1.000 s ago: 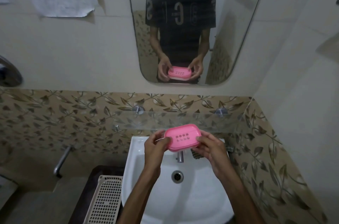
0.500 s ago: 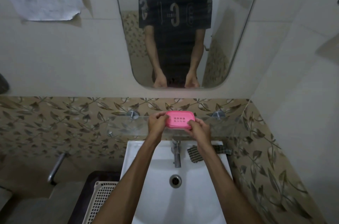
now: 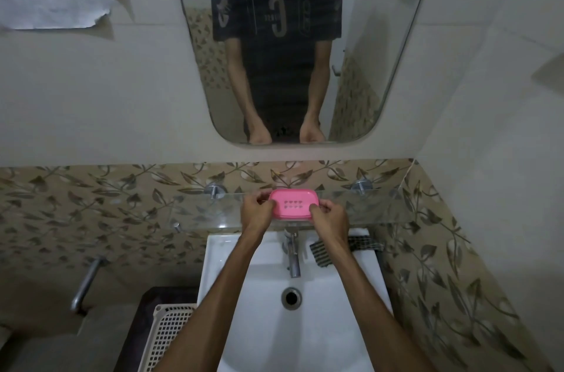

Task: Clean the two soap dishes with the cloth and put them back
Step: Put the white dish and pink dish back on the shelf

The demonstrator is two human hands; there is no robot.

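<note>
A pink soap dish (image 3: 293, 203) with two rows of drain holes sits on the glass shelf (image 3: 381, 207) above the basin. My left hand (image 3: 255, 213) grips its left end and my right hand (image 3: 329, 216) grips its right end, fingers curled over the rim. A dark checked cloth (image 3: 320, 254) lies on the basin's back right ledge, partly behind my right forearm. Only this one soap dish is in sight.
Below the shelf is a white basin (image 3: 360, 295) with a chrome tap (image 3: 293, 255) and a drain (image 3: 291, 297). A mirror (image 3: 299, 45) hangs above. A cream slotted basket (image 3: 164, 338) stands left of the basin, near a wall pipe (image 3: 87, 283).
Both hands carried the pink soap dish up and away from over the basin to the glass shelf, where it now rests. The cloth on the ledge came into sight.
</note>
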